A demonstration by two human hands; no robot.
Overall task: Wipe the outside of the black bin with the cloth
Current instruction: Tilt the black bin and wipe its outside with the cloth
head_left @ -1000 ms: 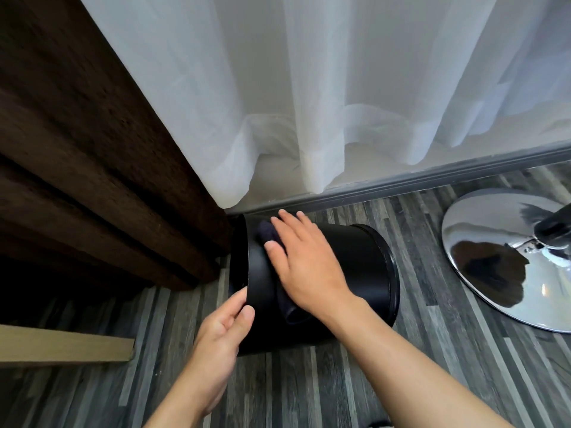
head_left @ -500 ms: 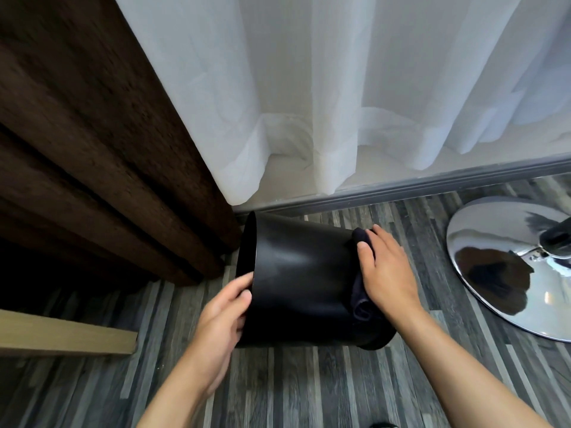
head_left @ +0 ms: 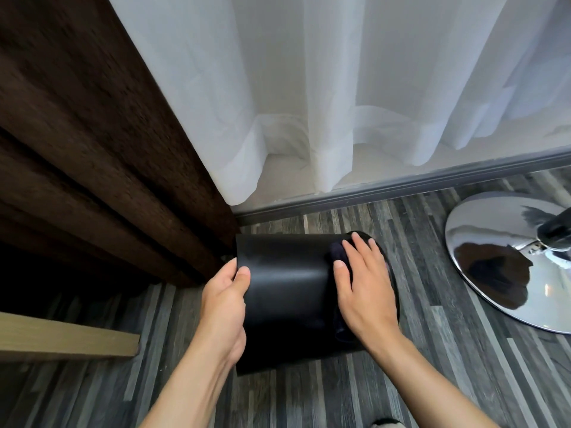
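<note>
The black bin (head_left: 287, 291) lies on its side on the grey striped floor, one end to the left and the other to the right. My left hand (head_left: 224, 307) grips its left rim, thumb on the outer wall. My right hand (head_left: 363, 291) lies flat on the right part of the wall and presses a dark cloth (head_left: 336, 257) against it. Most of the cloth is hidden under the palm; a fold shows by the fingers and another below the palm.
A dark brown curtain (head_left: 92, 149) hangs at the left, a sheer white curtain (head_left: 340, 88) behind the bin above a grey sill (head_left: 401, 188). A chrome chair base (head_left: 509, 264) sits at the right. A light wooden edge (head_left: 61, 339) juts in at the lower left.
My right hand slid the cloth along the bin's wall from its left end to its right end. The bin tipped flatter, and my left hand kept hold of the left rim.
</note>
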